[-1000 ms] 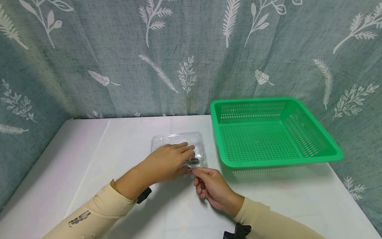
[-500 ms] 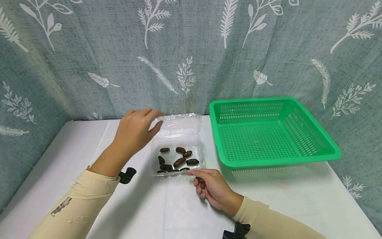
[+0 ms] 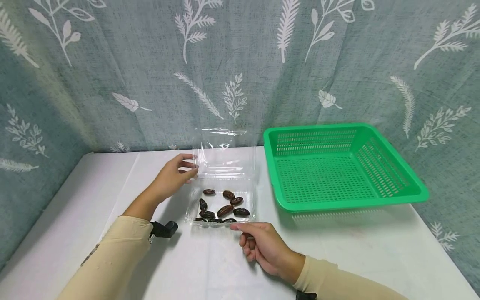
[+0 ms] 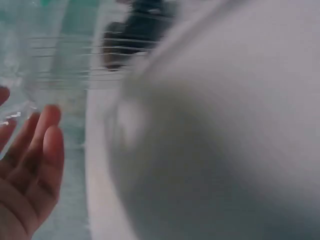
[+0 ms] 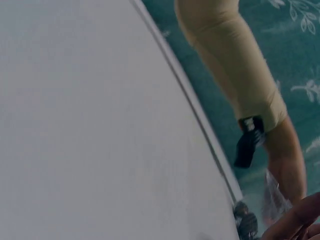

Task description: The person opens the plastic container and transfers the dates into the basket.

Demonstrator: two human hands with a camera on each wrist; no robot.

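Observation:
A clear plastic clamshell container (image 3: 192, 210) sits on the table with several dark brown dates (image 3: 225, 210) in its base. Its hinged lid (image 3: 225, 160) stands raised at the back. Beside the lid's left edge is my left hand (image 3: 170, 177), its fingers relaxed and spread, fingertips at the plastic. In the left wrist view those fingers (image 4: 49, 150) hold nothing between them. My right hand (image 3: 268, 250) pinches the container's front rim between thumb and forefinger, the other fingers curled. Only part of that hand shows in the right wrist view, at the lower right corner.
To the right of the container, a green plastic basket (image 3: 279, 183) stands on the white table (image 3: 123, 200). A grey-green curtain (image 3: 150, 75) with white leaf patterns hangs behind the table and at its left.
The lid has swung up and back, uncovering the dates. My left hand has left the container's front and moved left to the lid's side. The right hand has stayed at the front rim.

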